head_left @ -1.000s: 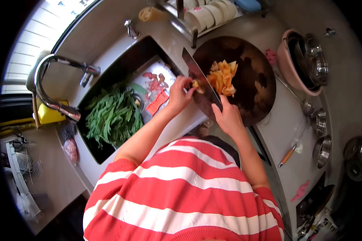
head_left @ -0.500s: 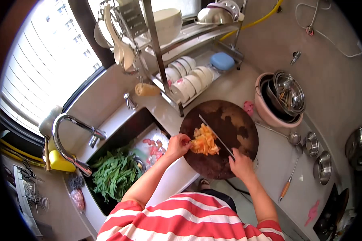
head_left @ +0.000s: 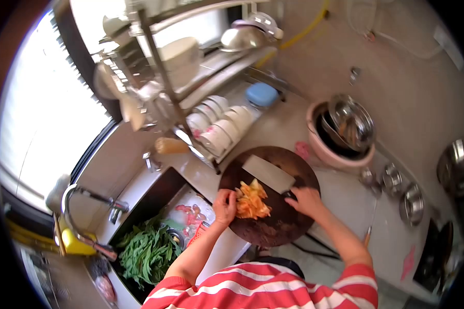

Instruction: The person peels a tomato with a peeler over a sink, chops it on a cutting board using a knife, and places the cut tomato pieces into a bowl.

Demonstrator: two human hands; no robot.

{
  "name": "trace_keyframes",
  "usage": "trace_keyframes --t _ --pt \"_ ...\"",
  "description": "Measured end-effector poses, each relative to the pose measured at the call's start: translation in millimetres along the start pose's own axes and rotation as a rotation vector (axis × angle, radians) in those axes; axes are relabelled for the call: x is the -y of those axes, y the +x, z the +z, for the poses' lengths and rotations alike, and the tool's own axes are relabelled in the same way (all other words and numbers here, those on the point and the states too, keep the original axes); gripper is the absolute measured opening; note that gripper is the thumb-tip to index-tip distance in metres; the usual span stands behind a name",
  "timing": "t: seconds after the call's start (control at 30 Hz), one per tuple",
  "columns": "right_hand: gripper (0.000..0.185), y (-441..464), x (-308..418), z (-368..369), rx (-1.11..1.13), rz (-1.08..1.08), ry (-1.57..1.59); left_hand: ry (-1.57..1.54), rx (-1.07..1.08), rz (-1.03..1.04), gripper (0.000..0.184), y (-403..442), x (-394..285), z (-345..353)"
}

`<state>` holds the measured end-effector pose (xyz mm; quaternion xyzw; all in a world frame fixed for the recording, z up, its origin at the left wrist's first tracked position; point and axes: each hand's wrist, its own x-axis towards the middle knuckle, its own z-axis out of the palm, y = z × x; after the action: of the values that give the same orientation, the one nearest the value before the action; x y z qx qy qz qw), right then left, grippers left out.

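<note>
A round dark wooden chopping board (head_left: pixel 273 229) holds a heap of chopped orange pieces (head_left: pixel 251 202), perhaps tomato. My left hand (head_left: pixel 225 207) is at the heap's left side by the board's rim, its fingers curled together; whatever they pinch is hidden. On the right of the board, my right hand (head_left: pixel 304 201) is closed on the dark handle of a cleaver (head_left: pixel 269 174). Its broad blade is turned flat, beyond the heap and to its right.
Left of the board, a sink (head_left: pixel 162 177) holds leafy greens (head_left: pixel 148 252) and pinkish scraps under a faucet (head_left: pixel 69 198). Behind stands a dish rack (head_left: pixel 175 110) with bowls. To the right are a pink basin (head_left: pixel 319 141) of metal bowls and small steel bowls (head_left: pixel 412 204).
The cleaver has gone from edge-on beside the heap to blade flat, farther from it. My left hand stays at the heap's left side. The whole view has shifted.
</note>
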<state>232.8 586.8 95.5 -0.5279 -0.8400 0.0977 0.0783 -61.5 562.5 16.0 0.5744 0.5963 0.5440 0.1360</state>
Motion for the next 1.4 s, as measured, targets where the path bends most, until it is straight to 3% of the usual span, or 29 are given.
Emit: trace_keyframes --t 0.1,0.27,0.37,0.47,0.6,0.63,0.73,0.77,0.87,0.93,1.0,1.07,1.2,1.3,1.4 --pt "0.031 29.2 4.0 -5.7 0.046 0.032 -0.014 -0.096 0.025 -0.09 0.013 -0.9 -0.2 -1.3" --pt "0.03 64.9 16.9 -13.3 0.448 0.048 -0.123 -0.071 0.069 -0.05 0.016 0.4 -1.6 -3.6" --pt "0.033 60.1 14.7 -18.0 0.531 0.011 -0.081 -0.074 0.068 -0.056 0.016 -0.6 2.6 -2.4" --pt "0.031 50.2 -2.0 -38.4 0.476 0.087 0.067 -0.092 0.082 -0.057 0.016 -2.5 9.3 -0.8" --pt "0.024 37.1 -53.8 -75.1 -0.292 0.291 0.387 -0.084 0.116 -0.055 0.017 -3.2 12.4 -1.9" --pt "0.021 32.2 -72.8 -83.4 -0.582 0.311 0.385 -0.087 0.115 -0.059 0.018 -3.6 14.8 -1.2" --pt "0.021 -7.8 -153.3 -108.9 -1.024 0.502 0.349 -0.03 0.169 -0.061 0.025 -4.0 20.2 -3.5" --pt "0.022 -25.0 -181.9 -110.1 -1.139 0.664 0.263 0.003 0.156 -0.047 0.026 -4.0 19.8 -3.4" --pt "0.038 -93.0 -306.0 -61.5 -0.793 1.344 -0.14 -0.025 0.148 -0.081 0.026 -3.5 19.2 -3.4" --pt "0.037 -133.3 -357.3 -26.3 -0.588 1.487 -0.151 0.013 0.16 -0.062 0.027 -1.9 16.7 -3.2" --pt "0.036 -153.3 -364.5 -15.7 -0.484 1.493 -0.119 0.035 0.17 -0.052 0.027 -1.2 16.9 -3.5" --pt "0.035 -171.3 -368.4 -20.3 -0.502 1.363 -0.059 0.085 0.177 -0.059 0.028 -0.4 15.6 -2.7" --pt "0.023 -177.4 -341.1 -36.6 -0.782 1.234 -0.354 0.185 0.201 -0.037 0.029 3.2 13.4 -2.3" --pt "0.017 -195.8 -287.9 -52.8 -0.846 1.016 -0.29 0.175 0.189 -0.101 0.03 2.4 16.5 -5.1" --pt "0.011 -213.8 -216.3 -42.6 -0.926 0.639 -0.28 0.178 0.187 -0.101 0.03 1.7 18.9 -5.2"
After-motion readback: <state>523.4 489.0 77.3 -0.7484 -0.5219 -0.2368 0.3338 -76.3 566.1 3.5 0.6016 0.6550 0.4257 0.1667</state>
